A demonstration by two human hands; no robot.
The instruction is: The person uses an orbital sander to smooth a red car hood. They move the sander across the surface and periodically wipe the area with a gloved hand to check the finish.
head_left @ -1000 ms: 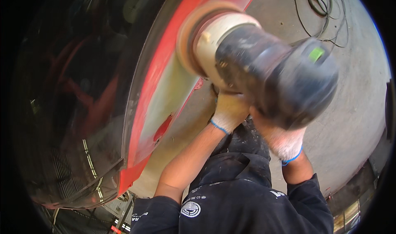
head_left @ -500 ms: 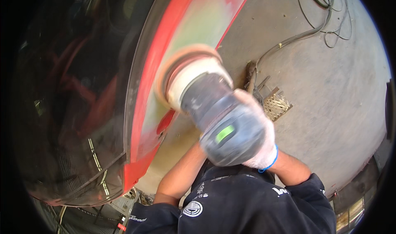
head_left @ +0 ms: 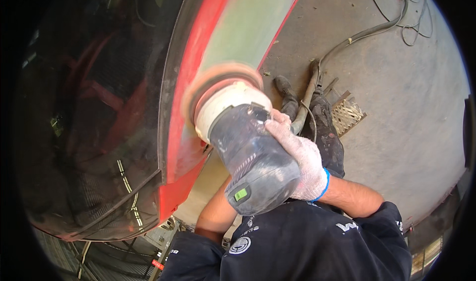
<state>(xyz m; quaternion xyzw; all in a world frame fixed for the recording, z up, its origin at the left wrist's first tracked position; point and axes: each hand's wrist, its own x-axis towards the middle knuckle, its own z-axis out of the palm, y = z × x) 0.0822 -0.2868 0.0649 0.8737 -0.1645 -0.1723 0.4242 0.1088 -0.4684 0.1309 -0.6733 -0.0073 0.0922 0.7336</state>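
The right hand (head_left: 300, 159), in a white knit glove with a blue cuff, is wrapped around the dark body of a sander (head_left: 250, 159), fingers curled over its upper side at about 2 o'clock from the tool's green switch. The grip is closed tight on the housing, no gap showing between glove and tool. The left hand is hidden behind the sander; only its bare forearm (head_left: 215, 214) shows, rising from 6 o'clock toward the tool's underside, so how that hand grips cannot be told.

The sander sits near the middle of the view, its rear end pointing down toward 6 o'clock and its white collar and blurred round pad (head_left: 218, 85) pointing to 11 o'clock. The pad lies against a red panel (head_left: 198, 48) whose middle strip is worn to a pale greenish grey.

At 6 o'clock, nearest, is the person's dark shirt (head_left: 302, 244). Beyond the right hand, toward 1 o'clock, a dusty trouser leg and shoe (head_left: 285, 87) stand on the concrete floor (head_left: 396, 112). A grey hose (head_left: 347, 38) runs from beside the leg up to 1 o'clock, where thin cables lie looped. A small mesh grate (head_left: 347, 115) lies just right of the leg. At 9 o'clock the panel's dark glossy side (head_left: 94, 122) curves away.
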